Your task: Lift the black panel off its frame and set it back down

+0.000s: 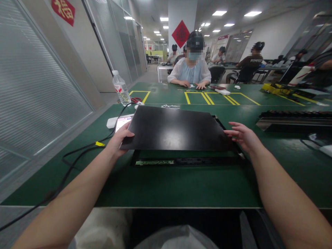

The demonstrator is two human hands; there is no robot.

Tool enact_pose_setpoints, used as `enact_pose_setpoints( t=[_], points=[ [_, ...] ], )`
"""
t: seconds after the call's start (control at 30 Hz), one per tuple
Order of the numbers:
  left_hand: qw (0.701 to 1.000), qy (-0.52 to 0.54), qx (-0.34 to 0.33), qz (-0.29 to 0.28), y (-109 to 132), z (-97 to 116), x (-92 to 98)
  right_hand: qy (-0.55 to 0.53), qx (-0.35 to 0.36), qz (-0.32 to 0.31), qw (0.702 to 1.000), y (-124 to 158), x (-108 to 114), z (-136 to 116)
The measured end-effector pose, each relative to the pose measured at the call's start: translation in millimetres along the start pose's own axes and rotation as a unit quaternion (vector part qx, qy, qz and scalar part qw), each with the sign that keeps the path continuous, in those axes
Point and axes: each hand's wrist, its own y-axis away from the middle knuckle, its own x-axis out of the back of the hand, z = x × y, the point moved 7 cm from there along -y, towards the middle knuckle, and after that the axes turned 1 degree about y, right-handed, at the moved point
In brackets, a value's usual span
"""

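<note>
A thin, glossy black screen panel [173, 129] is raised and tilted above the table. My left hand [121, 138] grips its left edge, thumb on top and fingers underneath. By the panel's right edge is my right hand [241, 135], its fingers spread; whether a fingertip touches the edge I cannot tell. Below the panel a black rectangular frame [202, 162] lies on the green table [166, 190], partly covered by it. Along the frame's near side runs a green circuit board strip [155, 162].
A water bottle [121, 88], red-handled scissors [136, 100], a lit phone [122, 123] and a black cable [75, 154] are on the left. Long dark parts [295, 121] lie at the right. Across the table sits a masked person [192, 69], hands on the tabletop.
</note>
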Motion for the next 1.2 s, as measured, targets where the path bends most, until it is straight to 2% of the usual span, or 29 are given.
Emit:
enact_pose_setpoints(
  t=[0.23, 0.4, 0.73, 1.2],
  points=[
    [1.0, 0.003, -0.002, 0.016, -2, -3, 3.4, 0.014, 0.009, -0.016, 1.0, -5, -2, 7],
    [0.999, -0.014, 0.0, 0.03, -2, -11, 4.5, 0.033, 0.01, 0.0, 0.999, -7, 1, 9],
    [0.998, -0.05, 0.031, -0.015, 1, -22, -10.4, 0.077, 0.023, 0.052, 0.995, -9, 13, 10],
    [0.997, -0.032, 0.068, -0.027, -3, -33, -7.4, 0.11, 0.061, 0.081, 0.989, -6, 16, 3]
  ],
)
